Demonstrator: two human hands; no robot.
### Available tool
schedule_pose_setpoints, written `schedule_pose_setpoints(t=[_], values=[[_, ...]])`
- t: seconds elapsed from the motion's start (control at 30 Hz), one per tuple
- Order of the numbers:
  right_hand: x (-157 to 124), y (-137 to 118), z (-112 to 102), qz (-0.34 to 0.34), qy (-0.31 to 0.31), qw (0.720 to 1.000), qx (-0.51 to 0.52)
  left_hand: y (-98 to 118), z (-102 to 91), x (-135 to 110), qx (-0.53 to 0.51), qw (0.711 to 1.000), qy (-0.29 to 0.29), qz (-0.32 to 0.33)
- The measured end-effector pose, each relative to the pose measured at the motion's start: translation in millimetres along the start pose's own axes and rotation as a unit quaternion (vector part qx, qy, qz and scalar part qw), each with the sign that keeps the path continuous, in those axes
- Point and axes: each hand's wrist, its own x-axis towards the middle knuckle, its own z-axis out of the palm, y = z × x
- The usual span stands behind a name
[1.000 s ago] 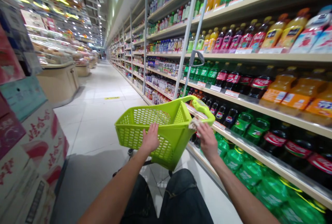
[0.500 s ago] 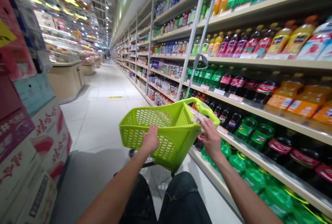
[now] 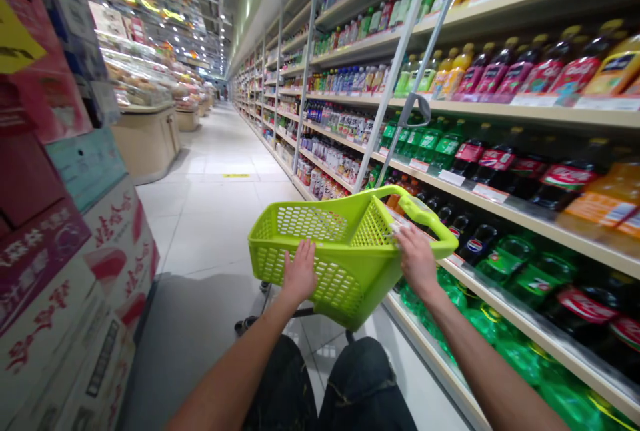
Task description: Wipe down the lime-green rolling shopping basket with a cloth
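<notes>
A bright green shopping cart [image 3: 345, 311] with a perforated plastic basket stands just ahead of my knees, its handle [image 3: 445, 238] toward the shelf. Against the basket's near side lies my left hand [image 3: 301, 271], open, fingers stretched out and flat. My right hand [image 3: 419, 261] is at the handle end of the basket, fingers closed over a crumpled white tissue or cloth [image 3: 397, 226]. It presses this near the rim, below the handle. Most of the white piece is hidden under the fingers.
Shelves of soda bottles [image 3: 565, 178] run along the right, with a metal ladder [image 3: 400, 111] leaning on them. Stacked drink cartons [image 3: 115, 238] stand close on the left. A tiled aisle [image 3: 215, 198] leads away past a rounded display counter [image 3: 150, 141].
The whole scene, cart included, has shifted right in view. My right hand has moved inward along the rim with the white piece. My left hand stays on the basket side.
</notes>
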Motion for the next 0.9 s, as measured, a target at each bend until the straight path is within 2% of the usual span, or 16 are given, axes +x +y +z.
schedule_pose_setpoints(t=[0.07,0.1,0.27,0.37,0.43,0.53,0.57,0.63,0.73,0.83,0.9], values=[[3,6,-2,0.021,-0.011,1.000,-0.013,-1,2.1,-1,-0.003,1.000,0.008,0.004],[3,0,3,0.021,-0.027,0.999,-0.005,-1,2.6,-1,-0.005,1.000,0.010,0.005],[9,-71,50,-0.005,-0.117,0.988,0.104,4,-7.2,1,-0.052,0.999,0.002,-0.008],[18,-92,58,0.002,-0.146,0.973,0.177,19,-20.1,10,-0.147,0.987,0.055,-0.029],[24,-88,52,0.016,-0.148,0.960,0.236,33,-25.8,18,-0.223,0.972,0.074,-0.003],[30,-66,38,0.041,-0.134,0.947,0.290,55,-25.8,29,-0.275,0.960,0.023,0.035],[31,-57,35,0.050,-0.128,0.950,0.281,63,-24.0,32,-0.269,0.962,0.019,0.035],[31,-44,30,0.061,-0.120,0.964,0.228,76,-19.8,38,-0.239,0.970,0.048,0.021],[29,-35,29,0.051,-0.154,0.979,0.125,91,-14.9,46,-0.209,0.975,0.075,0.003],[29,-35,31,0.059,-0.167,0.981,0.084,85,-11.0,50,-0.192,0.978,0.061,0.048],[29,-33,32,0.082,-0.141,0.983,0.087,62,-7.6,46,-0.176,0.979,0.069,0.081]])
